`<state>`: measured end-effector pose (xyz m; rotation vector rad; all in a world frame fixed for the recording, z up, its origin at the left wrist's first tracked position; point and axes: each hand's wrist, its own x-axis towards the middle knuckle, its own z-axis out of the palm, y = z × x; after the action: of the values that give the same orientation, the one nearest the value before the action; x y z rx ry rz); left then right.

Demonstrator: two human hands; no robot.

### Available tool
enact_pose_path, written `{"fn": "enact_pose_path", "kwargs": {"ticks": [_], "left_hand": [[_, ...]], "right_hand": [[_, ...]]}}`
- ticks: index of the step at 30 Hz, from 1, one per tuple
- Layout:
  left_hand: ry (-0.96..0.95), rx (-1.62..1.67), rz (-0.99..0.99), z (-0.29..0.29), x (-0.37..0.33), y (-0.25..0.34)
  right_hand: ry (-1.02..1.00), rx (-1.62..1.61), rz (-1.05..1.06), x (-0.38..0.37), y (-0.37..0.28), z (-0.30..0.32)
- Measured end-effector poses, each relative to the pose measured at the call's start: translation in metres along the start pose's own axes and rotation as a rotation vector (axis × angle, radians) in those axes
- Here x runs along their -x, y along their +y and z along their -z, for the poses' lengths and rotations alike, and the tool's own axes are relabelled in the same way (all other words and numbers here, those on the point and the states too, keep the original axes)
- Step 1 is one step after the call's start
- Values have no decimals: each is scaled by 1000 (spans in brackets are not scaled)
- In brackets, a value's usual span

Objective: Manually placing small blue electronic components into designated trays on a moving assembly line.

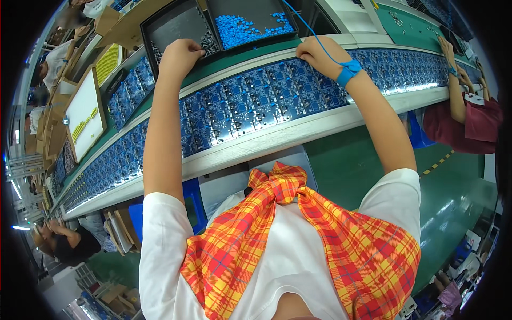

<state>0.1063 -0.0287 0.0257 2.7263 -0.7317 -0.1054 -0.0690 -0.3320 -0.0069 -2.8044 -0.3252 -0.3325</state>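
My left hand [182, 57] is at the near edge of a black tray [173, 24] that holds small dark parts [208, 40]. Its thumb and fingers are pressed together, and whatever they may grip is too small to make out. My right hand [319, 53], wearing a blue wrist strap [349, 73] with a cord, is over the far edge of a long row of blue circuit boards [240, 104]. Those fingers are curled in a pinch, hiding anything between them. Small blue components [240, 33] lie in the adjoining black tray [261, 8].
A pale rail [256, 138] borders the near side of the board line. At left stand a white panel [88, 120] with yellow parts and more blue boards [130, 90]. A co-worker in a dark red top [464, 125] works at the line's right end.
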Motion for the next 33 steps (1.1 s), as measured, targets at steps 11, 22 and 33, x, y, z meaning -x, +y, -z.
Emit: {"fn": "enact_pose_path", "kwargs": {"ticks": [11,22,33], "left_hand": [[309,207,-62,-9,17,0],[63,584,-252,-15,43,55],[-133,585,-207,-18,55,71]], "right_hand": [[-43,133,16,1,-9,6],[211,274,47,-42,-77,-44],[156,193,90,-34,-41,-32]]}}
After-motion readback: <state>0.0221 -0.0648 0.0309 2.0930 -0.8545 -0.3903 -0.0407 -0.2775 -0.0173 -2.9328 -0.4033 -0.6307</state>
